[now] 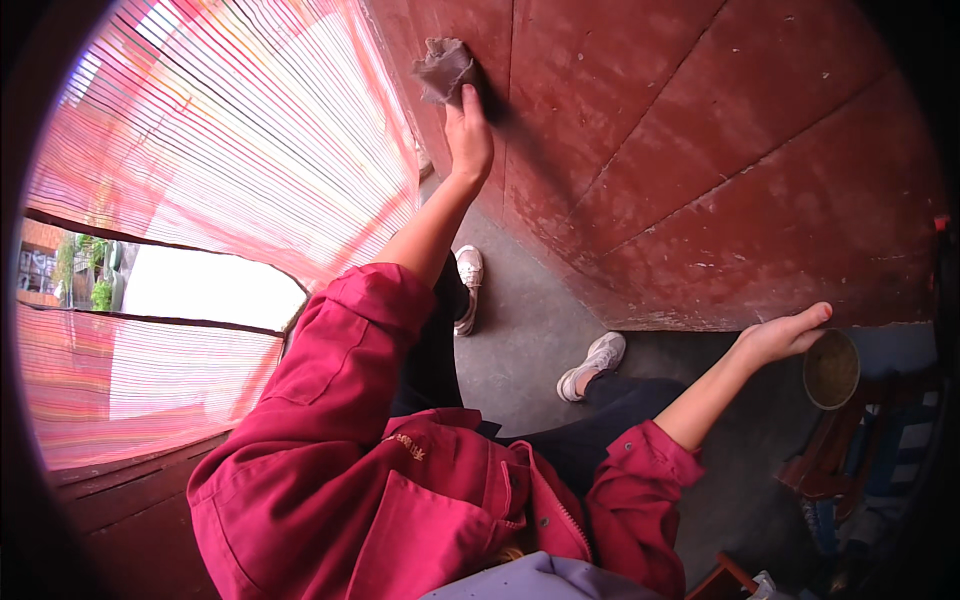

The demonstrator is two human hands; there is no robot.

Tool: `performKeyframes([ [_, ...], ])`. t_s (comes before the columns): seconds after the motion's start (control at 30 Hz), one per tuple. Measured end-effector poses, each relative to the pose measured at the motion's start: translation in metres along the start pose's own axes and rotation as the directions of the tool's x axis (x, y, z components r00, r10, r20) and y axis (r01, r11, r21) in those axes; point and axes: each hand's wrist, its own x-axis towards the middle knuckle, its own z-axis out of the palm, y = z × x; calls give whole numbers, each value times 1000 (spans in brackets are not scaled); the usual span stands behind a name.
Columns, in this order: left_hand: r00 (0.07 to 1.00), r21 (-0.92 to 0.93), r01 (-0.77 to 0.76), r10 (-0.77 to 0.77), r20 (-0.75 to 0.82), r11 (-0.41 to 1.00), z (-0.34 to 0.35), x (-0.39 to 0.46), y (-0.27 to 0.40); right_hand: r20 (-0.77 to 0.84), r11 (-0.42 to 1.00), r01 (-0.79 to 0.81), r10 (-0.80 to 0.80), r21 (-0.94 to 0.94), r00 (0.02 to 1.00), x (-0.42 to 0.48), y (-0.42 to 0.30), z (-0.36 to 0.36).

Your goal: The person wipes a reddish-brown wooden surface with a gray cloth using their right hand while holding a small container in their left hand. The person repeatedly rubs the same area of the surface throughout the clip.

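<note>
A large red-painted wooden door panel (675, 165) with dark seams and worn, chipped patches fills the upper right. My left hand (470, 139) holds a crumpled grey-brown cloth (444, 69) against the panel near its left edge, the thumb lying on the cloth. At the panel's lower right edge is my right hand (784, 335), thumb over the painted face and the other fingers mostly hidden, seemingly round the edge. Both my forearms are bare below rolled pink-red sleeves.
A sheer striped curtain (247, 135) hangs at the left, with a bright gap showing plants. My shoes (596, 364) stand on grey concrete floor (517, 315). A round container (831, 369) is close beside my right hand, near wooden furniture (832, 450) at the right.
</note>
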Motion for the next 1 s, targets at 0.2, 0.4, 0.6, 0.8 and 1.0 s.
performKeyframes([
  [0.2,975,-532,201,-223,23,823,-23,-13,40,-12,999,45,-45,-24,999,0,0,0],
  [0.4,555,-482,831,-468,688,277,-39,-39,73,-44,995,-33,29,-93,999,-1,-7,-2],
  [0.6,291,-285,956,-405,867,77,-32,-55,82,110,821,570,-568,18,815,-23,-73,7],
  [0.8,155,-119,987,-458,875,107,-26,-63,77,856,554,-795,509,-247,89,-141,-38,52],
  [1.0,204,256,852,-741,639,456,-15,-67,87,805,118,-974,586,-196,-91,-167,-24,54],
])
